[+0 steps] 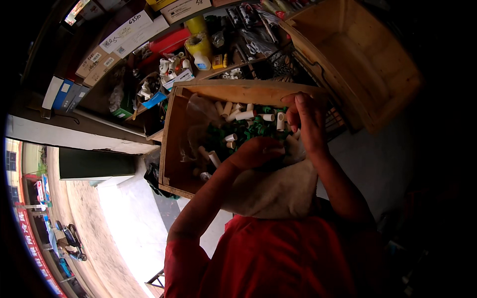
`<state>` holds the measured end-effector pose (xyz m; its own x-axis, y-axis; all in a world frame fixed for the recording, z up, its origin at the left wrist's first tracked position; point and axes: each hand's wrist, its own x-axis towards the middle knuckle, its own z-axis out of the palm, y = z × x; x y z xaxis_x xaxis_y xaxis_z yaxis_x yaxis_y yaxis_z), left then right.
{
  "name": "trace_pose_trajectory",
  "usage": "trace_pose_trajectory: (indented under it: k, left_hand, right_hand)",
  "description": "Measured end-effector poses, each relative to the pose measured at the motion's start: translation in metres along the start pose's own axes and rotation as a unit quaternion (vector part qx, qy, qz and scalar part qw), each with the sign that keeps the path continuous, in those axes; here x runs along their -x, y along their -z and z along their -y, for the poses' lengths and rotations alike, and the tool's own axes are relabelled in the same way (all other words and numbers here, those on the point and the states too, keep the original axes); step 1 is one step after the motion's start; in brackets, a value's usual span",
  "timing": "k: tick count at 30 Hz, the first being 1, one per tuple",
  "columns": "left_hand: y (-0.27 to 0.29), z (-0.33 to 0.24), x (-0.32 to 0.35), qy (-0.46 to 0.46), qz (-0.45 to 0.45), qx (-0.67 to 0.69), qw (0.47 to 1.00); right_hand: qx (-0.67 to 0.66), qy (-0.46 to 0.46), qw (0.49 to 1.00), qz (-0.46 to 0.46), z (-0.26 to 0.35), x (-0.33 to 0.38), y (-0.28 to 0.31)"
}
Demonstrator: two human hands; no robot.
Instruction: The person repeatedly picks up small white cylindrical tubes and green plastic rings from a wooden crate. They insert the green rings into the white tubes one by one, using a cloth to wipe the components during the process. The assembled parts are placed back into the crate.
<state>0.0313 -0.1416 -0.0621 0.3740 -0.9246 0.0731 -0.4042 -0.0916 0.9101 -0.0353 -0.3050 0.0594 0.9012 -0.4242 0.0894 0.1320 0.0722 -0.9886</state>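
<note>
A person's left hand (256,151) curls closed over small white and green plastic pipe fittings (243,126) heaped inside an open wooden crate (171,134). The right hand (309,119), fingers loosely bent, grips the crate's far right rim above a pale cloth sack (278,191).

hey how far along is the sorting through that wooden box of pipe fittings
Midway, at a guess. The wooden box holds a mixed heap of white fittings and green fittings, so plenty is left. The left hand digs into the heap; the right hand rests at the far rim. A pale cloth sack hangs below; its contents are hidden.
</note>
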Motion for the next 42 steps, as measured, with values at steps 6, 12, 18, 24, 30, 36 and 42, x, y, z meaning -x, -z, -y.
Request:
trace_pose_trajectory:
  k: [6,12,18,24,30,36,42]
  left_hand:
    - [0.01,-0.003,0.001,0.058,-0.004,-0.083,0.995]
    - [0.016,-0.018,-0.009,0.038,-0.147,-0.206,0.967]
    - [0.021,0.029,-0.039,0.084,-0.181,-0.225,0.954]
    - [0.003,0.042,-0.076,0.117,-0.162,-0.447,0.872]
    - [0.013,0.041,-0.071,0.079,-0.21,-0.363,0.904]
    - [0.059,0.03,-0.033,0.01,-0.233,-0.131,0.964]
    - [0.075,0.016,0.0,0.206,-0.252,0.145,0.934]
  right_hand:
    - [-0.002,-0.002,1.0,0.0,-0.002,-0.001,0.002]
    - [-0.026,-0.015,1.0,0.004,-0.004,-0.002,0.003]
    - [-0.028,-0.003,1.0,0.008,-0.001,-0.002,0.004]
    - [-0.055,-0.003,0.998,-0.003,-0.002,-0.003,0.006]
    - [-0.044,-0.006,0.999,-0.011,-0.003,-0.003,0.006]
    - [-0.047,-0.01,0.999,0.004,-0.002,-0.004,0.007]
    - [-0.042,-0.02,0.999,-0.004,-0.002,-0.004,0.008]
